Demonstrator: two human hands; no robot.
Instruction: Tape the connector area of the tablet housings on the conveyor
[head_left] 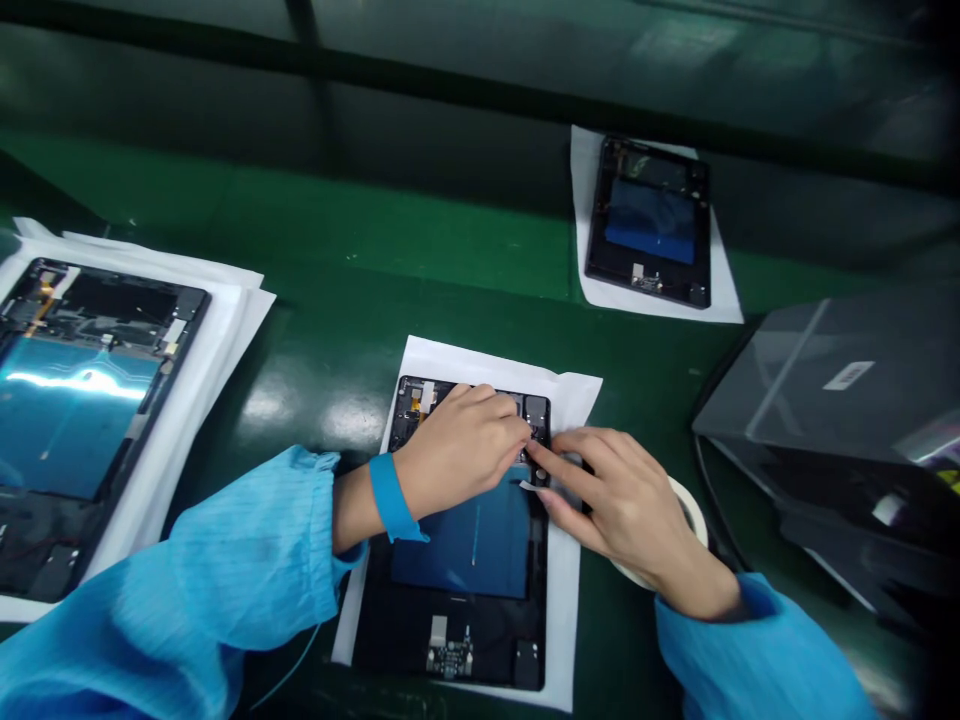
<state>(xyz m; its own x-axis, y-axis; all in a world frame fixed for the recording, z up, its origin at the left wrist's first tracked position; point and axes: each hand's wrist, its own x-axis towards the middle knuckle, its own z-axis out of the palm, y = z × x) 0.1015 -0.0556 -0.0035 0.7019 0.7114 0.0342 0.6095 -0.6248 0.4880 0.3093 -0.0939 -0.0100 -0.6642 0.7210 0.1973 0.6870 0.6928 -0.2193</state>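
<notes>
An opened tablet (461, 615) lies on a white sheet, its inner parts and blue battery (465, 545) facing up. My left hand (465, 440), with a blue band at the wrist, is closed over the tablet's upper part. Its fingertips are pinched near the upper right edge; what they hold is hidden. From the right, my right hand (615, 490) reaches in, its index fingertip meeting the left fingertips. At its thumb tip is a small white strip (531, 486), above the battery's right edge. A small circuit board (450, 657) shows at the tablet's lower end.
Another opened tablet (90, 400) rests on stacked white sheets at left. A third tablet (649, 225) lies on a sheet at the back right. Beneath my right wrist is a white ring-shaped roll (691, 508), partly hidden. A dark grey box-like object (840, 370) stands at right.
</notes>
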